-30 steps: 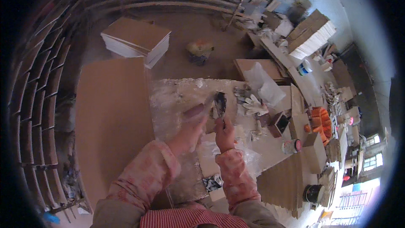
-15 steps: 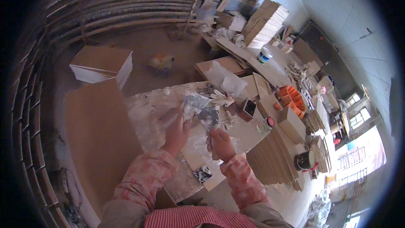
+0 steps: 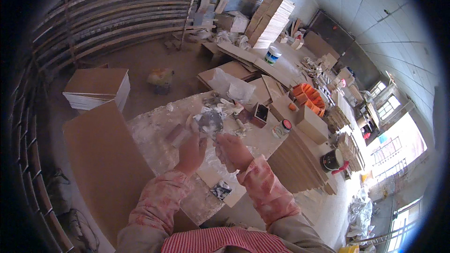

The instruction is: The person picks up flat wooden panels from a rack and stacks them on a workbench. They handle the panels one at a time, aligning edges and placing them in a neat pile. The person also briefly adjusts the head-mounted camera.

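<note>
My left hand (image 3: 191,153) and my right hand (image 3: 233,152) are close together over a putty-smeared worktable (image 3: 150,126). The right hand is closed round the handle of a putty knife, whose wide grey blade (image 3: 209,122) carries white putty and points left. The left hand is closed round a second putty knife; its blade is mostly hidden behind the first, and the two appear to overlap. A reddish-brown block (image 3: 175,134) lies left of the blades. Below the hands, a small black-and-white-smeared piece (image 3: 221,190) lies on a board.
Beyond the blades are a crumpled plastic bag (image 3: 232,85), a small open dark box (image 3: 259,115) and a red-lidded jar (image 3: 282,129). Stacked boards (image 3: 293,161) and an orange basin (image 3: 308,99) stand right. A large brown panel (image 3: 105,159) is left, near a board stack (image 3: 97,86).
The right hand has moved left and turned its putty knife so the blade crosses over the left one. The whole view has shifted, with the surroundings sliding left.
</note>
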The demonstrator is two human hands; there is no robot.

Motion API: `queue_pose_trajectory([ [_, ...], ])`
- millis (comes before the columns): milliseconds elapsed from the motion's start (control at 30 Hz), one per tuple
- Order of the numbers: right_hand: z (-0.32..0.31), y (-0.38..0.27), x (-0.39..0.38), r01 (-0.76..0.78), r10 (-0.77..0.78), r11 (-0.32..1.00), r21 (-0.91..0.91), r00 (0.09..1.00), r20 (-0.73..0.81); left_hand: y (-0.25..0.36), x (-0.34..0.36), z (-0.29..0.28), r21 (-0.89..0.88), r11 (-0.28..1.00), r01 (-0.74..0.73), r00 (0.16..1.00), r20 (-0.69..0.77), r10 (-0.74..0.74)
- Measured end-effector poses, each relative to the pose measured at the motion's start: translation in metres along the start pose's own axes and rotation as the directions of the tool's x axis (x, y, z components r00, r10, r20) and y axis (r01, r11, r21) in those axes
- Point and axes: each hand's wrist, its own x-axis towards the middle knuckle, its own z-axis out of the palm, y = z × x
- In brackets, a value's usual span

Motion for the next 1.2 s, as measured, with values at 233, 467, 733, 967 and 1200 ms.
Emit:
queue_pose_trajectory([
  [233,-0.013,0.013,-0.015,-0.017,0.014,0.999,-0.045,0.997,-0.077,0.001,0.000,-0.003,-0.120,0.986,0.114,0.991,0.082,-0.105],
  [467,-0.004,0.009,0.006,0.067,-0.068,0.988,-0.142,0.998,0.000,-0.001,-0.003,0.000,0.065,0.991,-0.113,0.993,0.021,0.112],
  [733,0.001,0.024,-0.008,0.078,-0.104,0.940,-0.332,0.993,-0.062,-0.009,-0.002,0.001,-0.226,0.967,0.119,0.992,-0.007,-0.124],
  [967,-0.008,0.022,0.024,-0.016,0.017,0.981,0.194,1.000,-0.007,-0.019,-0.007,0.013,-0.060,0.998,0.000,1.000,-0.029,-0.002],
  [1200,-0.024,0.026,0.026,-0.028,0.025,0.861,0.508,1.000,0.012,-0.046,0.001,0.005,-0.732,0.179,0.657,0.754,0.638,-0.158],
])
